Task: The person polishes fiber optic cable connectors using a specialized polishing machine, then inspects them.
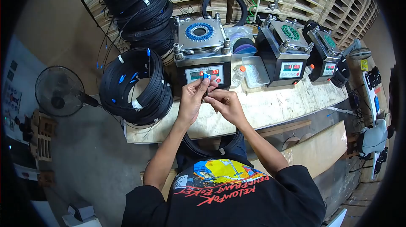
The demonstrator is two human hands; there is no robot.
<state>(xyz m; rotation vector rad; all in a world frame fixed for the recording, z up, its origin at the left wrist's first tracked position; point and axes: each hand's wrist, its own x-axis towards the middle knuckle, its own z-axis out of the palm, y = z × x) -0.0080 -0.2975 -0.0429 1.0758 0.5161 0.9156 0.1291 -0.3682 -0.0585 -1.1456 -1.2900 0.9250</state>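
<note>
My left hand (193, 100) pinches a small blue connector (207, 76) upright between thumb and fingers, in front of the nearest machine's display. Just below and to the right, the fingers of my right hand (225, 103) are closed around the dark cable below the connector. Behind both hands stands a polishing machine (202, 60) with a ring of blue connectors (199, 32) on its metal top. A black cable coil (222, 151) with a white tag rests on my lap, below the table edge.
Black cable coils (141, 87) with blue ends sit at the table's left, taller stacks behind. Two machines with green rings (290, 32) stand to the right. A clear bottle (239, 76) and plastic tray (254, 72) are between machines. A fan (59, 91) stands left; another person (374, 136) sits far right.
</note>
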